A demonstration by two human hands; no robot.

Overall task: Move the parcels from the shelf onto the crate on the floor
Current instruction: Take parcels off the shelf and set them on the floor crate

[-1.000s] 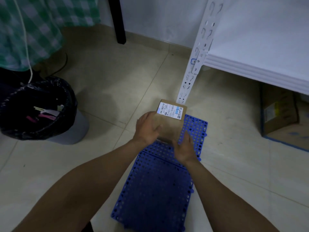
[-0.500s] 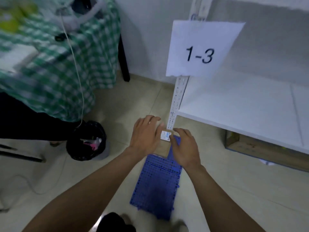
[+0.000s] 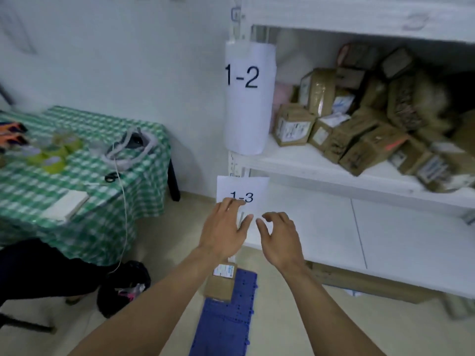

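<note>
L hand: empty, fingers spread loose, in front of shelf left post, tips over "1-3" tag.
R hand: empty, fingers loosely curled, before shelf's low tier.
parcel: flat on crate, floor by shelf's left post.
parcel heap: shelf mid tier.

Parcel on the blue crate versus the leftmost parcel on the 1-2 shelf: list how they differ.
1. The parcel on the crate lies low on the blue crate on the floor; the leftmost shelf parcel sits up on the 1-2 shelf.
2. The parcel on the crate lies alone and flat, label facing up; the leftmost shelf parcel shows its label on the front, with other parcels crowded beside it.
Both are brown cardboard boxes with white labels.
</note>
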